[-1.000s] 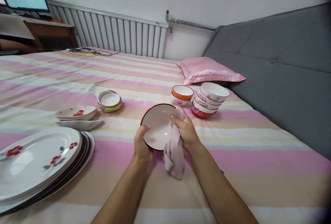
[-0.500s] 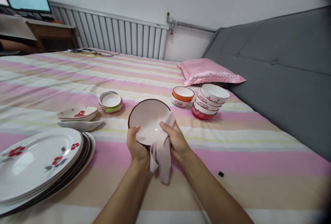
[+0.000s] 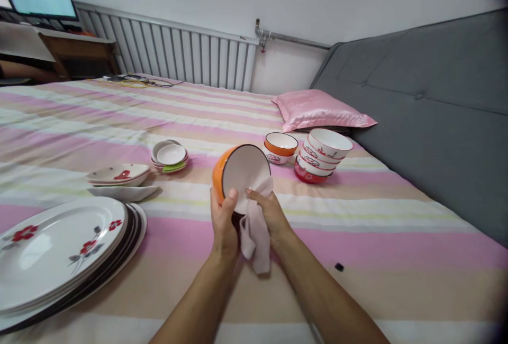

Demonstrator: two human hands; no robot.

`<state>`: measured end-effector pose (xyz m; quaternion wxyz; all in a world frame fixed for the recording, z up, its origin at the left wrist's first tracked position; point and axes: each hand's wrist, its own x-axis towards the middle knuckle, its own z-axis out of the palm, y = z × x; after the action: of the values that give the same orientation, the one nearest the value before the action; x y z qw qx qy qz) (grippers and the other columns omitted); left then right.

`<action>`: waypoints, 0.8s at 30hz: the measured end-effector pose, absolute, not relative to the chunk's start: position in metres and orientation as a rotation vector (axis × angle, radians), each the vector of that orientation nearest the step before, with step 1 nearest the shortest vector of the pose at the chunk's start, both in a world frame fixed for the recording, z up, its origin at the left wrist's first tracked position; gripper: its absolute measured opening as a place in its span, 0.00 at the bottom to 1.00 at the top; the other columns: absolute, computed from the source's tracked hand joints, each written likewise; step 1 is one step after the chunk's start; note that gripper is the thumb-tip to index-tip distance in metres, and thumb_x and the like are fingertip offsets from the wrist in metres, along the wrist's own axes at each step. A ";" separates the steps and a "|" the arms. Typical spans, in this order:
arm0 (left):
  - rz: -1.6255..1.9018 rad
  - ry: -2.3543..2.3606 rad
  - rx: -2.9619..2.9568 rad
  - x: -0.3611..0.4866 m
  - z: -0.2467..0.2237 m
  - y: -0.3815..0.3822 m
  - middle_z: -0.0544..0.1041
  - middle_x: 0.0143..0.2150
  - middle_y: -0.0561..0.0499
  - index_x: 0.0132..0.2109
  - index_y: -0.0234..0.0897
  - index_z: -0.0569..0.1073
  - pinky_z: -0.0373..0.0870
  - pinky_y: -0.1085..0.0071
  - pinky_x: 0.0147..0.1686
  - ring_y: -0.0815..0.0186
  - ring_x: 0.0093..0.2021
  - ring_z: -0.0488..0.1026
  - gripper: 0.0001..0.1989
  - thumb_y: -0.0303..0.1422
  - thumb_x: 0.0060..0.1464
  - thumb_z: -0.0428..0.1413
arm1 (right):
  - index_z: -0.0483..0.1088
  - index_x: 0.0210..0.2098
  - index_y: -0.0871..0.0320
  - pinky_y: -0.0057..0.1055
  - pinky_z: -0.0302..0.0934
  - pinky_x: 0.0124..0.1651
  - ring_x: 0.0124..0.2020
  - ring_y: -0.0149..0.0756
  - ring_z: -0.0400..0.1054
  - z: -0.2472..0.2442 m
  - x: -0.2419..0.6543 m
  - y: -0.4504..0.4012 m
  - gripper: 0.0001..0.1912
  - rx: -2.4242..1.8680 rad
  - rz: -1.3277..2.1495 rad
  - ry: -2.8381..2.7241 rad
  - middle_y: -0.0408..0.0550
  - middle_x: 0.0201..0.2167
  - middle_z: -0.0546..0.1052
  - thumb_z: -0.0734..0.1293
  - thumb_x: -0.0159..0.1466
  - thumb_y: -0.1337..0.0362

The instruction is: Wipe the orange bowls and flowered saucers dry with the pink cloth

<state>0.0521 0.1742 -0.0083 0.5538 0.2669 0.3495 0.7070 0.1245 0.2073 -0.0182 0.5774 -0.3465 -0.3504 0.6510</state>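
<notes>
Aslant, bowl [image 3: 241, 174] in left hand [image 3: 225, 228]

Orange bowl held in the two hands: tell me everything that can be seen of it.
The orange bowl is round and deep, with a glossy-looking orange outside, a plain whitish inside and a dark rim; it looks ceramic. It is tipped on its side over the striped sheet, its opening turned toward the camera and somewhat to the right. The left hand grips its lower left, thumb near the rim. The right hand presses a pale pinkish cloth against its lower right. Its base is hidden.
</notes>
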 end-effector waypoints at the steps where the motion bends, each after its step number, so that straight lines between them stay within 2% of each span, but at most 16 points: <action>1: 1.665 0.806 0.663 0.052 -0.009 0.175 0.76 0.49 0.47 0.54 0.40 0.68 0.69 0.69 0.42 0.57 0.49 0.73 0.29 0.48 0.47 0.58 | 0.68 0.45 0.57 0.39 0.67 0.48 0.42 0.41 0.74 -0.020 0.130 0.214 0.24 -0.858 1.462 -0.813 0.47 0.39 0.80 0.71 0.49 0.62; 4: 1.635 0.821 0.753 0.048 -0.008 0.178 0.76 0.49 0.46 0.52 0.38 0.71 0.69 0.68 0.43 0.57 0.50 0.72 0.29 0.49 0.46 0.60 | 0.70 0.41 0.57 0.43 0.66 0.49 0.41 0.44 0.74 -0.023 0.153 0.235 0.22 -1.000 1.297 -0.873 0.48 0.38 0.80 0.71 0.46 0.62; 8: 1.571 0.902 0.843 0.034 -0.003 0.183 0.72 0.55 0.45 0.56 0.39 0.69 0.66 0.68 0.46 0.56 0.55 0.68 0.34 0.49 0.43 0.62 | 0.71 0.38 0.58 0.44 0.62 0.53 0.43 0.44 0.73 -0.021 0.181 0.250 0.19 -1.109 1.006 -1.059 0.50 0.39 0.80 0.70 0.46 0.63; 12: 1.354 0.854 0.860 0.025 -0.002 0.183 0.73 0.54 0.45 0.53 0.40 0.71 0.66 0.67 0.44 0.54 0.54 0.68 0.27 0.49 0.50 0.57 | 0.72 0.42 0.57 0.42 0.63 0.51 0.43 0.43 0.73 -0.011 0.195 0.245 0.18 -1.066 0.996 -1.312 0.50 0.41 0.79 0.69 0.51 0.62; 17: 1.232 0.809 0.877 0.027 -0.002 0.180 0.76 0.49 0.44 0.52 0.38 0.73 0.66 0.67 0.41 0.54 0.48 0.71 0.24 0.44 0.50 0.59 | 0.73 0.47 0.52 0.36 0.62 0.51 0.49 0.39 0.70 0.001 0.198 0.231 0.16 -0.915 1.058 -1.694 0.45 0.48 0.77 0.65 0.59 0.65; 24: 1.188 0.932 0.869 0.031 -0.005 0.183 0.76 0.38 0.48 0.49 0.37 0.72 0.64 0.71 0.31 0.60 0.36 0.72 0.25 0.35 0.40 0.60 | 0.74 0.46 0.52 0.35 0.60 0.52 0.49 0.40 0.69 -0.002 0.196 0.233 0.14 -0.876 1.014 -1.797 0.45 0.48 0.77 0.64 0.61 0.66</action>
<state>0.0314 0.1828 -0.0054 0.6441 0.3814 0.4092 0.5217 0.1962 0.2328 -0.0017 0.4348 -0.3518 -0.7219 0.4075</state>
